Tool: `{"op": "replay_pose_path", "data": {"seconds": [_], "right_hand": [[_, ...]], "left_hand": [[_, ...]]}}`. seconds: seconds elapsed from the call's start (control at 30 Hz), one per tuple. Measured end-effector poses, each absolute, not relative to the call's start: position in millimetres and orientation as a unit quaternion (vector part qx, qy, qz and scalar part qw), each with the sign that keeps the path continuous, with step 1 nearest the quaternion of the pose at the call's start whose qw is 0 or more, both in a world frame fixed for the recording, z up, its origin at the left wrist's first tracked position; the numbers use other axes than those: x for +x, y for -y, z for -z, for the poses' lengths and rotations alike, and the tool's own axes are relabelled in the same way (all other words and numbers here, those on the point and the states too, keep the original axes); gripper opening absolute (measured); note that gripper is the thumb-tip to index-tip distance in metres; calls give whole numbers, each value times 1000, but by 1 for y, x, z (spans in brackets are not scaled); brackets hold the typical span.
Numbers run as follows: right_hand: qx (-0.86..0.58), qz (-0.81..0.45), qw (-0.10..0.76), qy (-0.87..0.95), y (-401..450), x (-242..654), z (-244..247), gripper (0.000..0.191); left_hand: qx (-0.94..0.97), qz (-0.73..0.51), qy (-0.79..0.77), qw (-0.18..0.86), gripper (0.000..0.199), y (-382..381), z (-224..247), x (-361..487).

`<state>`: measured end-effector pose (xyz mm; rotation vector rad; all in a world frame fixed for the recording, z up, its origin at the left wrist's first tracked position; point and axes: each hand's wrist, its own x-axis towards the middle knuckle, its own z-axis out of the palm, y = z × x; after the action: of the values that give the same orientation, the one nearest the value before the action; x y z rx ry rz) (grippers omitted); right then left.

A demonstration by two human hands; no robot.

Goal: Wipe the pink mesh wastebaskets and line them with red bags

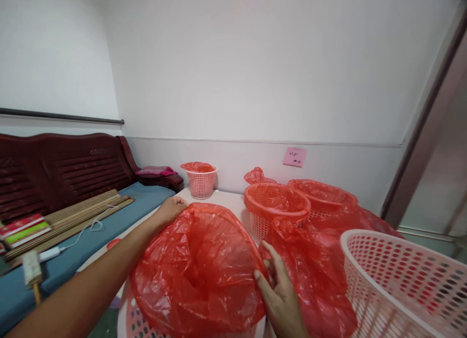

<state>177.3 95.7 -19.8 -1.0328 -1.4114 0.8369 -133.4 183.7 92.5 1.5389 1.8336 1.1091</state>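
Observation:
A thin red plastic bag (pixel 204 265) is spread wide open over a pale pink perforated basket (pixel 126 313) right in front of me. My left hand (pixel 174 208) is closed on the bag's far left edge, its fingertips partly hidden. At the bag's right edge, my right hand (pixel 279 284) pinches the film between thumb and fingers. The bag covers most of the basket's rim, so only the lower left side and bottom of the basket show. Beside my right hand lies another loose heap of red plastic bags (pixel 314 275).
An unlined perforated basket (pixel 397 279) stands at the right. Behind are two bag-lined baskets (pixel 260 223) (pixel 321 214) and a smaller lined basket (pixel 202 185) near the wall. A pink note (pixel 295 156) is on the wall. Left is a wooden bench (pixel 83 168) with a power strip (pixel 32 269).

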Motion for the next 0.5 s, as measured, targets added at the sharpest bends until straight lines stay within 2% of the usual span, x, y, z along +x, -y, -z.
{"op": "replay_pose_path", "data": {"seconds": [0.3, 0.5], "right_hand": [[-430, -341, 568, 613, -113, 185, 12, 49], [-460, -186, 579, 647, -119, 182, 7, 46]], "left_hand": [[574, -501, -604, 234, 19, -181, -93, -125], [584, -545, -538, 269, 29, -182, -91, -124]]}}
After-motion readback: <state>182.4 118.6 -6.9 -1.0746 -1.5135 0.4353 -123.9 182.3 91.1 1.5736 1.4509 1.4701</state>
